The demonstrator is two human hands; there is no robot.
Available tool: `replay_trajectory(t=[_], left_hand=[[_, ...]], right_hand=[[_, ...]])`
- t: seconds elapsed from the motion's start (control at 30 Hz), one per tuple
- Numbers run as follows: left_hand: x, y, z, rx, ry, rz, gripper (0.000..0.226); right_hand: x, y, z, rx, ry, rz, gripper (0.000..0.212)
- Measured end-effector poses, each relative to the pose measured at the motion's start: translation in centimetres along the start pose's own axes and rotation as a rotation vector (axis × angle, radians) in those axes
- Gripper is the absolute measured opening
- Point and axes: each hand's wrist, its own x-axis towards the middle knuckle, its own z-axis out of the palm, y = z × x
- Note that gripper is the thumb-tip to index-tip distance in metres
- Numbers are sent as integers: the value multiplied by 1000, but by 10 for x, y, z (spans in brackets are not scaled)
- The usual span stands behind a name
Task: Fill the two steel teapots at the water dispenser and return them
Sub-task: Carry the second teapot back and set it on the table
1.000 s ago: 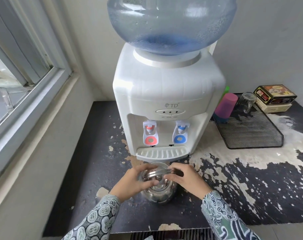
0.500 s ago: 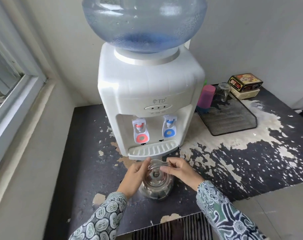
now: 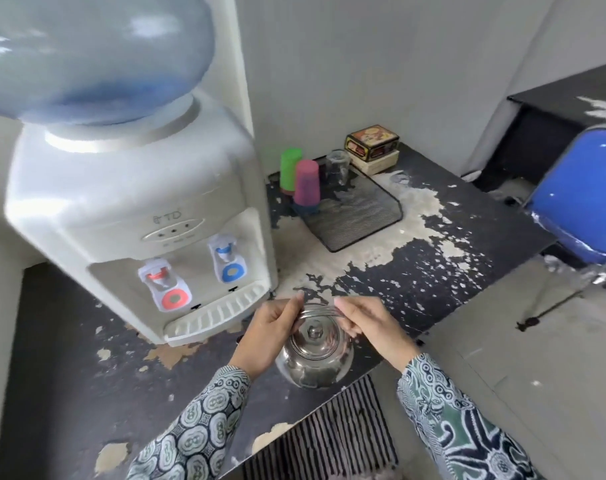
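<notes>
A shiny steel teapot (image 3: 314, 358) with its knobbed lid on is near the front edge of the worn black counter (image 3: 433, 282), right of the dispenser's drip tray. My left hand (image 3: 272, 329) and my right hand (image 3: 370, 323) both pinch the thin wire handle arched over the lid, one at each end. The white water dispenser (image 3: 132, 209) stands at the left with a red tap (image 3: 161, 278) and a blue tap (image 3: 225, 254), a blue bottle on top. I see only one teapot.
A black mesh tray (image 3: 357, 216) lies behind the teapot with a green cup (image 3: 290, 168), a pink cup (image 3: 307, 181) and a glass (image 3: 337, 166). A tin box (image 3: 372, 142) sits at the wall. A blue chair (image 3: 581, 199) stands at the right, off the counter.
The view has swung right and the teapot, held by its handle in both hands, has come away from the drip tray toward the counter's front edge.
</notes>
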Motion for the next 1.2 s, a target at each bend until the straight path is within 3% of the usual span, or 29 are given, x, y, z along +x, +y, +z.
replay_trajectory(t=[0.07, 0.13, 0.3, 0.93, 1.2], left_hand=[[12, 8, 29, -1, -38, -2, 79], [21, 20, 63, -8, -57, 1, 84], [34, 58, 162, 1, -104, 63, 52], [119, 147, 475, -26, -611, 231, 51], [178, 182, 565, 71, -651, 187, 51]], right_hand=[[-16, 2, -26, -17, 80, 1, 47], [-35, 2, -56, -28, 135, 7, 43], [-89, 7, -141, -41, 205, 32, 44], [-263, 33, -400, -162, 688, 140, 47], [-263, 54, -502, -113, 771, 162, 43]])
